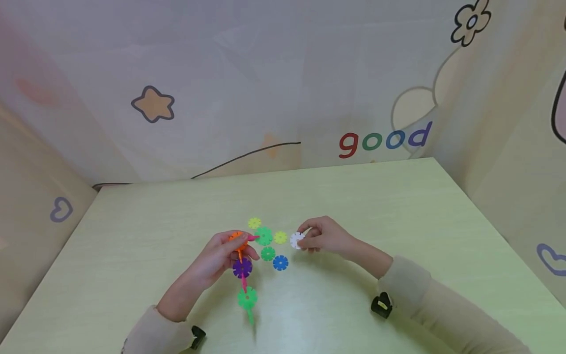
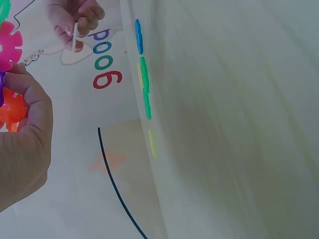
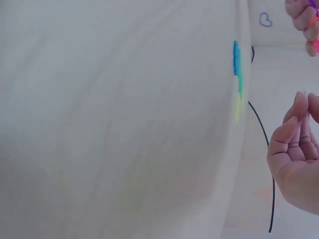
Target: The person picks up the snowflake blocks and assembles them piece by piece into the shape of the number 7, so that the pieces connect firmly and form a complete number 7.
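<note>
One purple heart (image 1: 61, 209) is printed on the wall cloth at the far left, followed by an orange star (image 1: 152, 104) on the back cloth. Lower down, the left hand (image 1: 214, 260) is held above the table (image 1: 327, 305), its thumb laid on an orange disc (image 1: 236, 238) and its fingers curled behind, so that a chain of notched discs (image 1: 244, 283) is gripped there. Nearer the person, a purple disc (image 1: 242, 268) and then a green disc (image 1: 247, 297) are linked in, with pink pieces and a green end piece (image 1: 250, 316) shown edge-on. Between the hands, five loose discs are laid flat: a yellow disc (image 1: 254, 223) at the back, a larger green one (image 1: 264, 236), a smaller green one (image 1: 268, 253), a second yellow one (image 1: 280, 237) and a blue one (image 1: 280, 263). Further right, a white disc (image 1: 296, 241) is pinched between the thumb and fingertips of the right hand (image 1: 326, 235), which are parted only by its thin edge; it is kept clear of the tabletop (it is shown edge-on in the left wrist view). Past the wrist, a small black device (image 1: 381, 305) is seen beside the right sleeve (image 1: 409, 287), and "good" (image 1: 370, 141) is printed on the cloth behind.
</note>
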`<state>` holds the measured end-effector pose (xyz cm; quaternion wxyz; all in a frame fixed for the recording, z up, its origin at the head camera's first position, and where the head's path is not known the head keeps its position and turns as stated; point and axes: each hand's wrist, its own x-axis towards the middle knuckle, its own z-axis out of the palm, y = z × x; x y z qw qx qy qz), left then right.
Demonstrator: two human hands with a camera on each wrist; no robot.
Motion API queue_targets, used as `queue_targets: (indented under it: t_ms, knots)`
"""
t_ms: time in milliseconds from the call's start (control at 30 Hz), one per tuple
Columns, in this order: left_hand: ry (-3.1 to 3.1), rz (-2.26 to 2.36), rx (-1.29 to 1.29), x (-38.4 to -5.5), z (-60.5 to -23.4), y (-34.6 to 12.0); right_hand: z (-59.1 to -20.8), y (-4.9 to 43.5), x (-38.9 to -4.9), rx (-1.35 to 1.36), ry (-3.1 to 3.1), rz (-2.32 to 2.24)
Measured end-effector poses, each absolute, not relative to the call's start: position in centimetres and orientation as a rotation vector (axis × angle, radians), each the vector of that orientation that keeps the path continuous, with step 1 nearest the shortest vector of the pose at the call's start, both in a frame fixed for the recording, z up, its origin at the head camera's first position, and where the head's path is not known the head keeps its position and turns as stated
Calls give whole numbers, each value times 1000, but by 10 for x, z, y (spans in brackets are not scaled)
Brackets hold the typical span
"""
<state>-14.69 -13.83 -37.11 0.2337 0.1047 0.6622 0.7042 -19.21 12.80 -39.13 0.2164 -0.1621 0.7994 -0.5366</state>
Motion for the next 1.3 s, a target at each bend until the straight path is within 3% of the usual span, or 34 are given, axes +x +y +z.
queue_targets:
  t_ms: [300, 700, 1300]
  knots:
    - [1835, 1912, 291, -147, -371, -134, -377, 124, -184, -430, 2211, -1586]
    - [1801, 1930, 287, -147, -372, -126, -373, 117, -171, -654, 2355, -1686]
    - [1833, 1956, 261, -145, -372, -119, -376, 108, -165, -766, 2462, -1672]
